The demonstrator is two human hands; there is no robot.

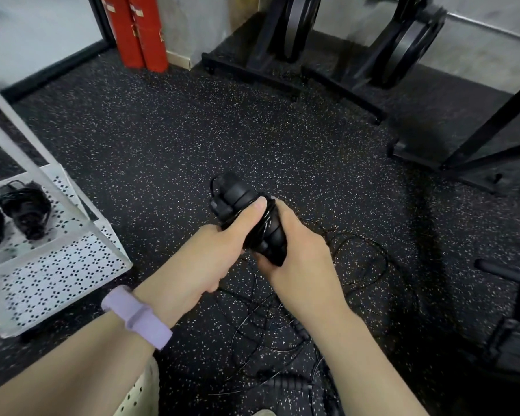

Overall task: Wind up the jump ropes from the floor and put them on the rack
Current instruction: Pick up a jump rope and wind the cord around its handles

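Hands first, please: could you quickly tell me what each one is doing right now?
Left hand: fingers curled round the wound jump rope handles.
Right hand: fingers gripping the same bundle from the other side.

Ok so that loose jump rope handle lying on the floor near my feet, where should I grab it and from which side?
Probably around its ribbed middle, coming straight down from above. The loose handle lies flat on the floor amid tangled cord, so its top is the exposed side. Both the left hand and right hand are gripping the half-wound rope.
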